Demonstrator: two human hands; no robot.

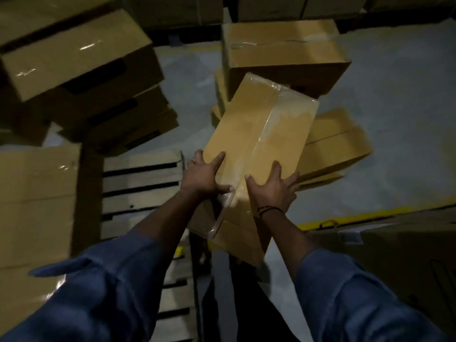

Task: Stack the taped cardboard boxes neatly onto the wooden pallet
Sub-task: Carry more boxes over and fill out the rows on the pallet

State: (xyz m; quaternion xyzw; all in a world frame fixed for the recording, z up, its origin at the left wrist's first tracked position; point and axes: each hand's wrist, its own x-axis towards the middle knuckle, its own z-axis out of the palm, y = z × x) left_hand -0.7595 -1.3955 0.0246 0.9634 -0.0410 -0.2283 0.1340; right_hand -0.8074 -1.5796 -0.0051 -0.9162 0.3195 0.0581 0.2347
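1. A person's left hand (pixel 204 176) and right hand (pixel 271 191) grasp the near end of a taped cardboard box (pixel 246 129). The left grips the near left corner, with a finger laid on the top face and the thumb along the near edge. The right has its fingers spread across the top and over the right-hand edge.
2. The box is held tilted with its far end raised, and clear tape runs down its centre seam and over the near end. It hangs above the grey floor (pixel 394 119), just beside the right edge of the wooden pallet (pixel 140 183) and not on it.
3. A thin black band (pixel 269 209) circles the right wrist, and both forearms come out of rolled blue sleeves (pixel 98 292).
4. Bare slats of the pallet show to the left of the hands. Tall cartons (pixel 37 193) stand at its left side, and a leaning stack of boxes (pixel 81 58) with hand-holes rises beyond.
5. Behind the held box sits another sealed box (pixel 283 48), and a further carton (pixel 338 144) lies on its side on the floor to the right.
6. A yellow floor line (pixel 370 213) crosses at lower right, next to a large brown carton (pixel 394 255).
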